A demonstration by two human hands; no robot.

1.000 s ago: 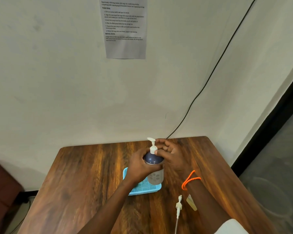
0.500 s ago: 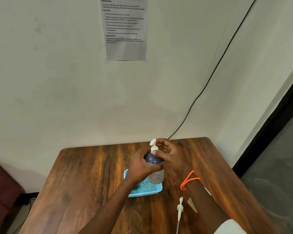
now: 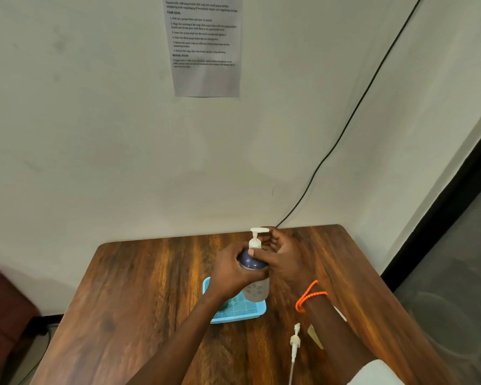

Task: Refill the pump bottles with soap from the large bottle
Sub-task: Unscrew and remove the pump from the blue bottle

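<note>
1. Head view: the bottle [image 3: 257,287] is standing upright over the far right corner of the blue tray [image 3: 240,312], which is lying on the worktop [image 3: 150,287].
2. The left hand [image 3: 231,269] is wrapping its fingers [image 3: 242,252] around the bottle's dark shoulder, gripping it from the left.
3. The right hand [image 3: 281,258] is pinching the collar of the white pump [image 3: 255,240] with thumb and fingertips; its other fingers are curling behind the nozzle, which is pointing right.
4. An orange band [image 3: 308,297] is sitting on the right wrist.
5. A second, loose pump [image 3: 294,344] is lying on the worktop near the front edge, just left of the right forearm, its tube trailing toward the viewer.
6. Something pale is lying partly hidden beneath the right forearm; what it is cannot be told.
7. A printed sheet [image 3: 206,45] is hanging on the wall, and a black cable [image 3: 353,115] is running down the wall to the worktop's far edge.
</note>
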